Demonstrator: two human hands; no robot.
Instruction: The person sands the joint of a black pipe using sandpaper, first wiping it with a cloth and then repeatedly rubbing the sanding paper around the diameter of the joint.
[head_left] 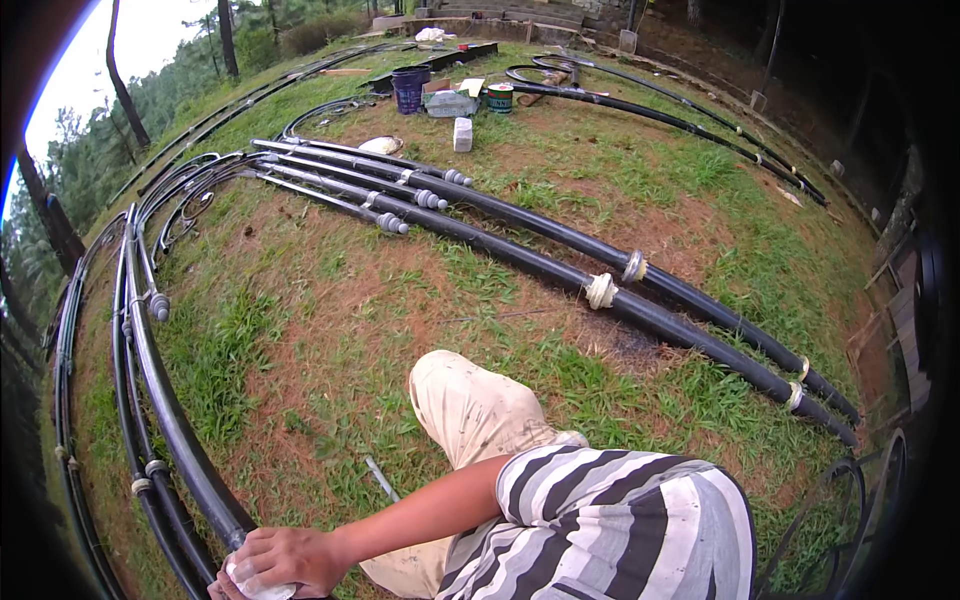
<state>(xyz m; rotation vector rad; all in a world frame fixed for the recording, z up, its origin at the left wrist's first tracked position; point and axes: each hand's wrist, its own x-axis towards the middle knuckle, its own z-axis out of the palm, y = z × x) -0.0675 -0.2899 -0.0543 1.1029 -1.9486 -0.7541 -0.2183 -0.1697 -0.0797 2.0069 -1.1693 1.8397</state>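
Black pole point(183, 440), head view: a long shaft lies at the left of the scene, its line bent by the lens, descending from the upper left toward the lower edge over grass point(240, 385). Slender dark poles point(124, 405) lie just beside it. The right grip point(288, 560) is closed over a crumpled white cloth point(262, 590) at the shaft's near part; the fingers curl across the cloth, and their contact with the pole beneath is hidden. A patch of skin at the cloth's left edge may belong to the left grip, whose state cannot be told.

Stage of work, as judged: handling of the pole with the cloth appears to be in progress, not concluded, since the cloth is in use at its lower stretch. The exposed shaft above looks dark and fairly even, yet whether that length has been treated cannot be determined. What remains is likewise uncertain, because the near end is covered or cut off by the frame. Two thick black poles point(530, 262) with pale collars point(600, 291) lie well apart across the grass, untouched by either visible grip; a purple bucket point(408, 92) and a green tin point(500, 98) stand beyond them
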